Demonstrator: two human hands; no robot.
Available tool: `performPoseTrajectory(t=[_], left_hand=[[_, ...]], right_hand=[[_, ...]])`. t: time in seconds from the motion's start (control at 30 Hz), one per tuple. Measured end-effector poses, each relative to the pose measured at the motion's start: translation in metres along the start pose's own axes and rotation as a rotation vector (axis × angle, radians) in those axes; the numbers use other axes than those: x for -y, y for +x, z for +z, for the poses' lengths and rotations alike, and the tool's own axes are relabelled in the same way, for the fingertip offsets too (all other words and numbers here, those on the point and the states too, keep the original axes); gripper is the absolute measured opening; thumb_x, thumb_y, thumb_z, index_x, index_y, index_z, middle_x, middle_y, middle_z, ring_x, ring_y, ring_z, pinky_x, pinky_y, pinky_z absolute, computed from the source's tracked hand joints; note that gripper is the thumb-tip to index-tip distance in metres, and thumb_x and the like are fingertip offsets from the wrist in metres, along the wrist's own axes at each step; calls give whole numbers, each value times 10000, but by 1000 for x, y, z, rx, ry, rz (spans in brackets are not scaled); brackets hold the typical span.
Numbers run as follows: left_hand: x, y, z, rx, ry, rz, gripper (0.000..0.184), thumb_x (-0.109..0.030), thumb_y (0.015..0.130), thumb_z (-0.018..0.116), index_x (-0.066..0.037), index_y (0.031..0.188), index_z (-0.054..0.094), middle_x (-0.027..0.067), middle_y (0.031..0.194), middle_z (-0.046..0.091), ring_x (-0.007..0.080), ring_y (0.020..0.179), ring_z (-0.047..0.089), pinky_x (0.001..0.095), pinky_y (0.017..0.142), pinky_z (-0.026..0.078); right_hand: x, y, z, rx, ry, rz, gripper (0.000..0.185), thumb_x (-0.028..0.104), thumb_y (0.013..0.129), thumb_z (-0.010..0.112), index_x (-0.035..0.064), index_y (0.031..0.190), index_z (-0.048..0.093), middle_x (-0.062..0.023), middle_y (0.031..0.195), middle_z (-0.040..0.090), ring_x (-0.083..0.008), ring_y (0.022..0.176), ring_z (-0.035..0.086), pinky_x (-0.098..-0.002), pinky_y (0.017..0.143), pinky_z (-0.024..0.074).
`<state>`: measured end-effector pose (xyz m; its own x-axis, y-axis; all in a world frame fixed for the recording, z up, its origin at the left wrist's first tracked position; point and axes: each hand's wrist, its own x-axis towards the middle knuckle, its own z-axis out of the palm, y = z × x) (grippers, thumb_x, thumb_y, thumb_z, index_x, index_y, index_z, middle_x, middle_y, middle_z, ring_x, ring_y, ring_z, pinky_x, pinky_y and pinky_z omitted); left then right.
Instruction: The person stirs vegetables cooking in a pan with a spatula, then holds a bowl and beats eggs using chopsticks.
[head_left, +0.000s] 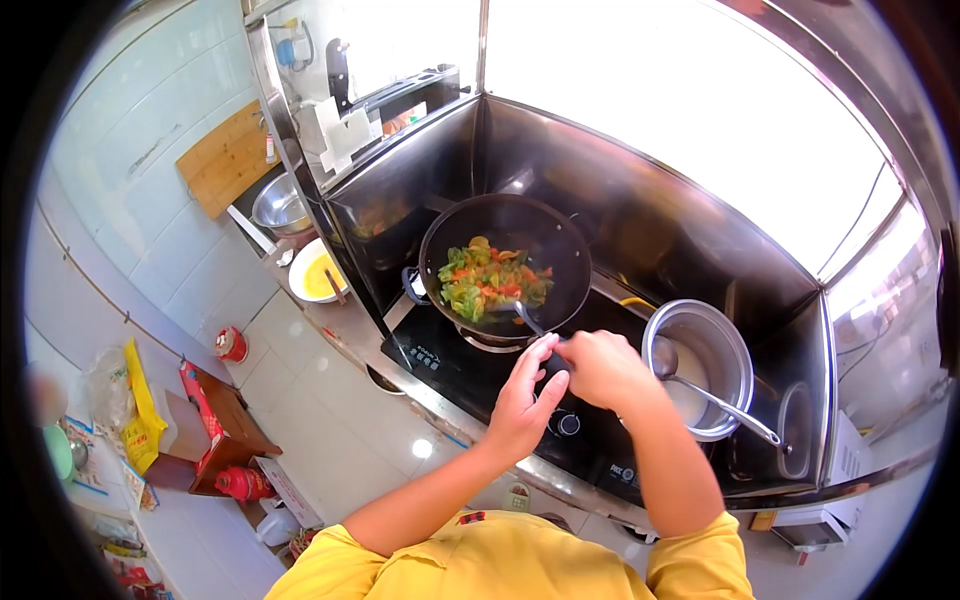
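Note:
My right hand [605, 372] is closed round the handle of a spatula [530, 320]. Its metal head reaches into a dark wok [570, 245], among chopped green and orange-red vegetables [490, 282]. Beside it, my left hand [522, 402] has its fingers stretched out and thumb apart, close to the right hand. Something dark shows between the two hands, perhaps a handle; I cannot tell whether the left hand touches it. The wok sits on a black cooktop [455, 365].
On the right stands a metal pot [742, 350] of pale liquid, with a ladle [725, 403] across its rim. A bowl of yellow liquid [318, 272] and a steel bowl [280, 205] are at the left. Metal guards [640, 200] surround the cooktop.

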<state>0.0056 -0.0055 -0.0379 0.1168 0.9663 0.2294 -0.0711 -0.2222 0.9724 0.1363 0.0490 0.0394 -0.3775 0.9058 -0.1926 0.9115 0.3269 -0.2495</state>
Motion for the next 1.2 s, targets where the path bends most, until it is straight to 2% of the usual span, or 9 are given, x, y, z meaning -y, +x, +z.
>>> performPoseTrajectory(t=[0.2,0.27,0.43,0.5,0.7,0.93,1.03,1.07,1.2], left_hand=[[7,24,-2,-44,32,4,506,-240,971,490,12,1386,346,177,1337,443,226,1250,426,328,1026,356],[7,26,-2,-50,35,18,514,-240,968,501,16,1385,344,183,1341,437,220,1236,442,323,1021,362],[18,18,-8,-104,51,36,550,-298,940,519,52,1343,385,203,1393,403,299,1297,393,362,1072,295],[20,11,-10,-128,67,38,553,-298,940,519,58,1341,385,210,1394,399,305,1306,382,361,1084,278],[0,-11,12,-68,92,36,553,-300,944,512,44,1354,371,215,1404,379,314,1318,362,358,1087,267],[-7,-22,42,-32,122,19,544,-300,948,505,22,1364,367,202,1406,379,316,1308,378,357,1072,292],[3,-19,45,-51,185,21,564,-286,961,501,-13,1415,310,135,1434,355,234,1321,354,372,1069,301],[-2,-20,46,-65,31,-84,557,-285,962,499,-9,1410,317,129,1437,353,235,1313,362,362,1068,305],[-5,-24,50,-148,115,-36,554,-291,962,500,-16,1409,322,118,1428,360,240,1299,370,359,1062,313]], right_hand=[[-3,30,23,-202,240,77,238,148,768,612,40,977,651,-189,966,651,-374,932,624,-462,813,498],[-4,35,32,-408,326,149,248,191,787,606,61,995,646,-167,989,649,-366,943,620,-470,831,489],[14,62,46,-118,238,241,270,247,767,644,76,976,652,-203,946,657,-388,910,636,-459,771,525],[16,39,43,-26,241,113,258,237,771,631,70,966,651,-223,950,651,-385,918,633,-476,782,517],[-3,-35,13,-76,171,99,307,122,762,600,147,1062,658,-130,878,654,-352,883,627,-472,754,497],[-17,-76,-9,7,88,38,324,114,743,607,124,1059,675,-149,873,667,-350,851,639,-450,773,504],[-25,-39,18,-94,176,0,357,139,725,603,114,1073,679,-188,804,652,-374,813,629,-443,754,499],[-31,-31,23,-76,227,-7,365,141,738,602,106,1094,670,-201,834,653,-382,838,627,-448,777,492],[-31,-42,11,-241,352,18,380,127,752,592,89,1125,649,-225,901,643,-391,846,623,-457,778,484]])
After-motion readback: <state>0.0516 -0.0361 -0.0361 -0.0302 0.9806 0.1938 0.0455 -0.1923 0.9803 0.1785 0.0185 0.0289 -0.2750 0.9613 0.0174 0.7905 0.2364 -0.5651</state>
